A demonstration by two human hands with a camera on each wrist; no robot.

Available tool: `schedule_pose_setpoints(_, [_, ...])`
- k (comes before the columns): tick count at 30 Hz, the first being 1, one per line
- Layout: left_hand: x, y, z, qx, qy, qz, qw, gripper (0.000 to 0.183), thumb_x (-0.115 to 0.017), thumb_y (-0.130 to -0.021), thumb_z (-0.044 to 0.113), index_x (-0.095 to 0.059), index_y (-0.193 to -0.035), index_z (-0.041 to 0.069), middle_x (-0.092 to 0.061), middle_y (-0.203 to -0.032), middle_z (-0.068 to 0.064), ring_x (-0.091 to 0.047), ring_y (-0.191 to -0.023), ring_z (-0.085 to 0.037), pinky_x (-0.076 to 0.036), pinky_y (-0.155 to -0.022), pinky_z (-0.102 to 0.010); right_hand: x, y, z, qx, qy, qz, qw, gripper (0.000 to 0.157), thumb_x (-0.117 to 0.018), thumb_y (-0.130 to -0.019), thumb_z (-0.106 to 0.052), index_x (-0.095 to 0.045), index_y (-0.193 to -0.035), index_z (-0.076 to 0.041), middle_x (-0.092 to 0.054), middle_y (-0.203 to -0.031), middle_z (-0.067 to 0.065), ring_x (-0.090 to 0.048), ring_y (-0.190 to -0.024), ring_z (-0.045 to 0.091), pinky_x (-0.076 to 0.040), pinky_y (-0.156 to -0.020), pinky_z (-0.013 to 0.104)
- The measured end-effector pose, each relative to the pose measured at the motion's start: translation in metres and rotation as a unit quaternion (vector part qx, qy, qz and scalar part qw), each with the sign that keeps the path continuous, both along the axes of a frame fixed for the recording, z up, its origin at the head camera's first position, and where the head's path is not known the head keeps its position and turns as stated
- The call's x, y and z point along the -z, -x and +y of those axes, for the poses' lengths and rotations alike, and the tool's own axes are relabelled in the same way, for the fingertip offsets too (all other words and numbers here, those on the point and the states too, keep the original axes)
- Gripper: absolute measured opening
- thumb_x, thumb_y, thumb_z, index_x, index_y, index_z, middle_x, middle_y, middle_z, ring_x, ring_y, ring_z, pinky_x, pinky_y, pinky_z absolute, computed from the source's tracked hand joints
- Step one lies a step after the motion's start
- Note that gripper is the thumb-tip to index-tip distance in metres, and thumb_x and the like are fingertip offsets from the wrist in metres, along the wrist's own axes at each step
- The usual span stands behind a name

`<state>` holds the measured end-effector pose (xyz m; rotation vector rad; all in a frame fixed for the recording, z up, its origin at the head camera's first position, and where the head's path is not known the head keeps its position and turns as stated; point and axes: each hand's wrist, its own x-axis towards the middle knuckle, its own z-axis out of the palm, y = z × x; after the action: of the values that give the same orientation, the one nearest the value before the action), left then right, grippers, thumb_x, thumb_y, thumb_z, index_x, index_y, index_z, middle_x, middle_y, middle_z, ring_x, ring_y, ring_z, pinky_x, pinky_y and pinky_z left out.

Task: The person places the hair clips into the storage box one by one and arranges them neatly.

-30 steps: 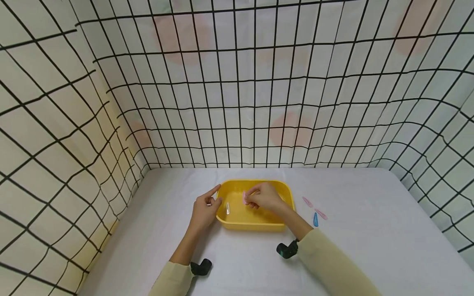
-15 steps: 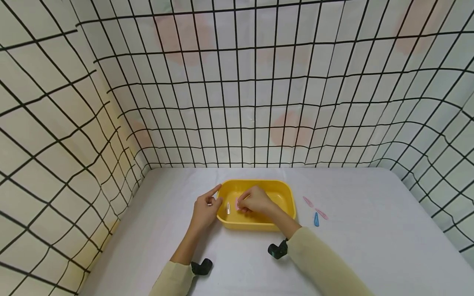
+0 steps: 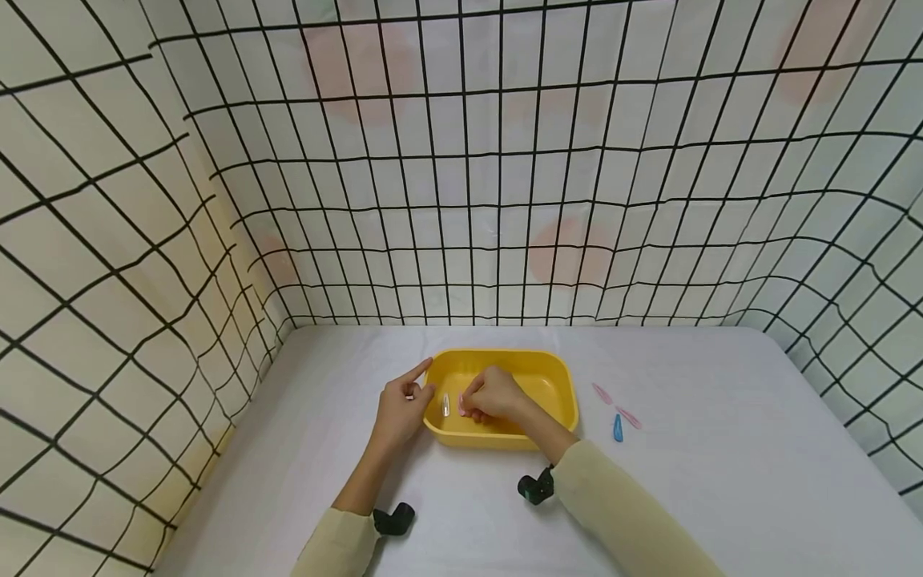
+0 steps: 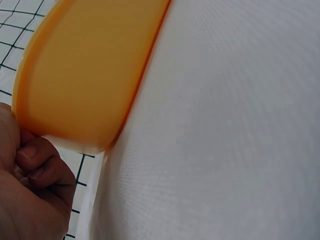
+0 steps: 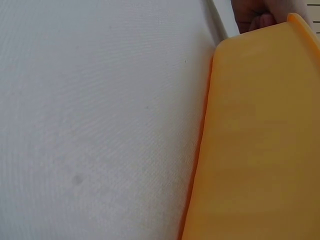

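In the head view, a yellow plastic tray with raised walls stands on the white-covered table. My left hand grips its left rim, the thumb on the rim and the index finger stretched along the outer edge. The left wrist view shows the other fingers of that hand curled beneath the rim. Inside the tray, my right hand pinches a small pink hair clip, mostly covered by the fingertips, low over the tray floor. Just left of it lies a silver snap hair clip.
Right of the tray, two pink hair clips and a blue hair clip lie on the white cloth. A black grid over pale fabric walls the table at the back and sides.
My right hand has moved left and down within the tray, bringing the pink hair clip beside the silver one. The left hand has stayed at the rim.
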<state>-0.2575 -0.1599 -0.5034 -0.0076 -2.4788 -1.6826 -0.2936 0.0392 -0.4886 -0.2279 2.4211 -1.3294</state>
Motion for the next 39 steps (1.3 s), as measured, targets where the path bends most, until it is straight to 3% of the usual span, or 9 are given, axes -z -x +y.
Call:
schedule_pose_setpoints(23, [0.001, 0.002, 0.001, 0.002, 0.008, 0.003, 1.0000, 0.047, -0.068, -0.096, 0.019, -0.064, -0.142, 0.026, -0.047, -0.062, 0.000, -0.036, -0.049, -0.012, -0.032, -0.045, -0.020, -0.008, -0.004, 0.006, 0.000, 0.006, -0.013, 1.000, 0.012, -0.077, -0.090, -0.015, -0.076, -0.090, -0.003, -0.072, -0.072, 0.008, -0.065, -0.057, 0.016, -0.058, -0.058, 0.025])
schedule_pose_setpoints(39, [0.000, 0.000, 0.002, -0.004, 0.015, -0.010, 0.9998, 0.048, -0.068, -0.095, 0.019, -0.064, -0.142, 0.028, -0.049, -0.063, 0.000, -0.038, -0.050, -0.012, -0.033, -0.046, -0.021, -0.022, -0.019, 0.045, 0.012, 0.027, 0.010, 1.000, 0.025, -0.079, -0.091, -0.029, -0.075, -0.106, -0.010, -0.075, -0.091, 0.008, -0.068, -0.075, 0.022, -0.059, -0.071, 0.030])
